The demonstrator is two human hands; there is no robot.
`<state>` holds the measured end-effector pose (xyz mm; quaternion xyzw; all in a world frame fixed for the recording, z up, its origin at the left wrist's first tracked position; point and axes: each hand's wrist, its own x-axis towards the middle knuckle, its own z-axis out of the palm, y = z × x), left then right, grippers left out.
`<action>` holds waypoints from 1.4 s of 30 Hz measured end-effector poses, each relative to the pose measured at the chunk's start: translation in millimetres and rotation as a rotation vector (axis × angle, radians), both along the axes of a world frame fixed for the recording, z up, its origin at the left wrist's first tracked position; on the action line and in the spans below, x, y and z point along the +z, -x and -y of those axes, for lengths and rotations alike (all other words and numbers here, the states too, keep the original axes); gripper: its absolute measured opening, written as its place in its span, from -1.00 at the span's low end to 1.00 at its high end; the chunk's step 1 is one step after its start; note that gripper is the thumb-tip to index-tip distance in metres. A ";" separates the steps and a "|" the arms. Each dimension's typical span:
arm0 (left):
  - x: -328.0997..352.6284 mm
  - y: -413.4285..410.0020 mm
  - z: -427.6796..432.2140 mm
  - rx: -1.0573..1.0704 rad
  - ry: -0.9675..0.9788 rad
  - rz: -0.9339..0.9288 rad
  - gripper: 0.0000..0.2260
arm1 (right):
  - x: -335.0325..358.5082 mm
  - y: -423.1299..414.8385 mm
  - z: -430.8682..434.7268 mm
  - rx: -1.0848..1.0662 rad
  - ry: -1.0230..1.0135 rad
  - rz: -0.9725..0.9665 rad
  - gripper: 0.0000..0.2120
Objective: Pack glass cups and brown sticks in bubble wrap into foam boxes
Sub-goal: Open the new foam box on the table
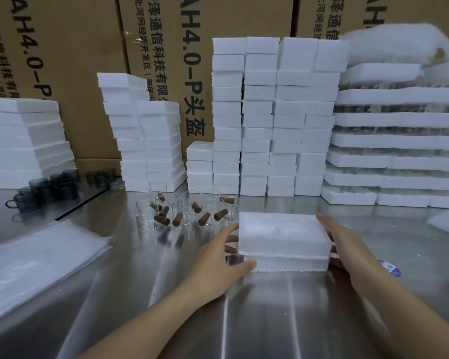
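- Three big cardboard cartons (83, 73) printed with dark lettering fill the back of my view.
- One steel table (270, 320) carries everything else.
- The stacks of white foam boxes (259, 120) stand along its far edge: I count four tall columns side by side, one short column just to their left, two more beyond that, and a wide pile at far left.
- At far right, foam trays (399, 141) lie in layers with glassware between them. I make out about eight layers.
- One pile of clear wrap sheets (36, 257) lies at near left.
- One closed foam box (283, 239), lid on base, sits on the table straight ahead of me, between the hands.
- My left hand (218, 257) is spread, fingers nearly straight against the box's left end and thumb on its front lower corner.
- My right hand (347, 250) is likewise spread flat along the right end.
- The clear glass cups (184, 213) stand behind the box, roughly six; they are too transparent for me to count surely.
- About nine brown sticks (177, 218) lie among them.
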<state>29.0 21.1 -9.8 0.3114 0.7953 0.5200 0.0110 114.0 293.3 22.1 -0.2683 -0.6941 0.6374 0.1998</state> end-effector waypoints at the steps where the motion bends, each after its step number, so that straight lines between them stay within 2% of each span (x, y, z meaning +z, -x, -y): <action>1: 1.3 -0.7 -0.1 -0.006 -0.023 0.009 -0.30 | 0.1 -0.3 -0.4 0.002 -0.006 -0.001 -0.52; 3: 6.4 -3.7 -0.6 -0.003 -0.107 0.063 -0.26 | 0.0 0.4 -0.8 -0.005 -0.016 -0.018 -0.49; 6: 16.4 -7.2 -1.7 0.049 -0.261 0.210 -0.32 | 1.9 0.5 2.1 -0.007 -0.038 -0.059 -0.46; 10: 21.9 -2.3 0.4 0.131 -0.376 0.351 -0.62 | 4.4 0.4 5.2 0.068 -0.131 -0.078 -0.49; 17: 36.9 19.1 30.5 0.162 -0.380 0.498 -0.59 | -8.7 -3.6 2.4 0.116 -0.592 0.035 -0.73; 21: 43.5 27.5 46.4 0.135 -0.307 0.570 -0.58 | -10.7 -4.6 -3.3 -0.002 -0.714 0.126 -0.91; 26: 51.9 27.0 56.8 0.121 -0.120 0.516 -0.53 | -8.6 -10.7 -17.2 -0.191 -0.698 0.239 -0.68; 31: 56.8 25.3 66.3 0.121 0.138 0.499 -0.48 | -3.4 -18.6 -23.8 -0.258 -0.684 0.352 -0.57; 33: 54.9 27.5 70.8 0.165 0.282 0.412 -0.51 | -3.9 -19.5 -25.8 -0.293 -0.723 0.369 -0.56; 35: 51.2 30.5 73.9 0.212 0.434 0.270 -0.54 | -4.3 -18.9 -25.4 -0.325 -0.796 0.343 -0.60; 37: 46.4 33.6 74.1 0.234 0.476 0.180 -0.59 | -4.3 -16.1 -20.7 -0.311 -0.872 0.240 -0.67; 42: 32.0 39.6 67.4 0.217 0.503 0.092 -0.61 | -4.7 -8.5 12.1 -0.047 -1.019 -0.008 -0.79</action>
